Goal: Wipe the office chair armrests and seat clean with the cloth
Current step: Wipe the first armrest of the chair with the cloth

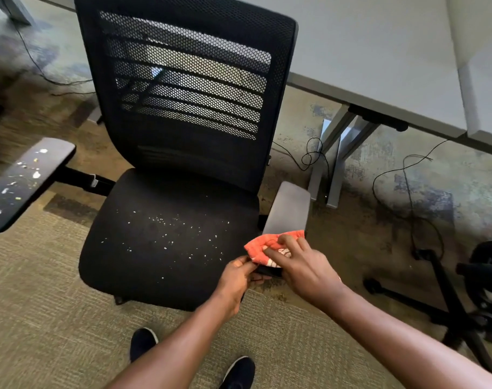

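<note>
Pressing the orange cloth (270, 247) onto the right armrest (288, 209), right hand (303, 268) clutching it, left hand (237, 279) pinching the armrest's front end; crumbs dot the seat (143, 248).

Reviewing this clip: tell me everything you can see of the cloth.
The cloth is orange-red with a few white stripes or markings, and looks like soft woven or terry fabric. It is bunched and folded, not spread flat. It sits on the near end of the chair's right armrest, at the seat's front right corner. The right hand presses on it from above, while the left hand pinches its lower edge. Much of it is hidden under the fingers.
</note>
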The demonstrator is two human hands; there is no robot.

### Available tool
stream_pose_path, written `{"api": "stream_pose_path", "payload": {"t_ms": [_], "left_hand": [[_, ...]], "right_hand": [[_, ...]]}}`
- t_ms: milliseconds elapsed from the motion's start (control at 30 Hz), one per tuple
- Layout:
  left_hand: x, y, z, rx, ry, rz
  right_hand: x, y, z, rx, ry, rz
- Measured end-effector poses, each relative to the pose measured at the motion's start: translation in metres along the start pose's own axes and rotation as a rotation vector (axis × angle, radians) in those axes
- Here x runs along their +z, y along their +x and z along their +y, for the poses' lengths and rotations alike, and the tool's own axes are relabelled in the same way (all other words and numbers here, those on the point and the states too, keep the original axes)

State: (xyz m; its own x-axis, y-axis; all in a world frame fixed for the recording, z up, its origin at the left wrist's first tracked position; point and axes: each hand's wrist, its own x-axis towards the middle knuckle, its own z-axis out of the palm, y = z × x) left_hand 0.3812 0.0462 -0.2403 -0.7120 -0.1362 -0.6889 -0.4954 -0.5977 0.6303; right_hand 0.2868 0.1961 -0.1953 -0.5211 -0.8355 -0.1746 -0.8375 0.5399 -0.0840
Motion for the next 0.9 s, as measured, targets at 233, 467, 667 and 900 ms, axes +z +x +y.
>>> {"api": "stream_pose_path", "payload": {"t_ms": [233,467,667,900], "left_hand": [[0.012,0.010,0.015,-0.033,0.047,0.028],[0.009,0.018,0.015,-0.030,0.032,-0.007],[0.007,0.021,0.012,-0.035,0.059,-0.044],[0.004,0.021,0.018,-0.074,0.088,-0.051]], "right_hand": [[0.005,0.013,0.051,0.424,0.108,0.109],[-0.019,0.048,0.028,0.449,0.230,0.367],[0.001,0.087,0.066,0.314,0.154,0.237],[-0.013,0.102,0.033,0.118,0.058,0.227]]}}
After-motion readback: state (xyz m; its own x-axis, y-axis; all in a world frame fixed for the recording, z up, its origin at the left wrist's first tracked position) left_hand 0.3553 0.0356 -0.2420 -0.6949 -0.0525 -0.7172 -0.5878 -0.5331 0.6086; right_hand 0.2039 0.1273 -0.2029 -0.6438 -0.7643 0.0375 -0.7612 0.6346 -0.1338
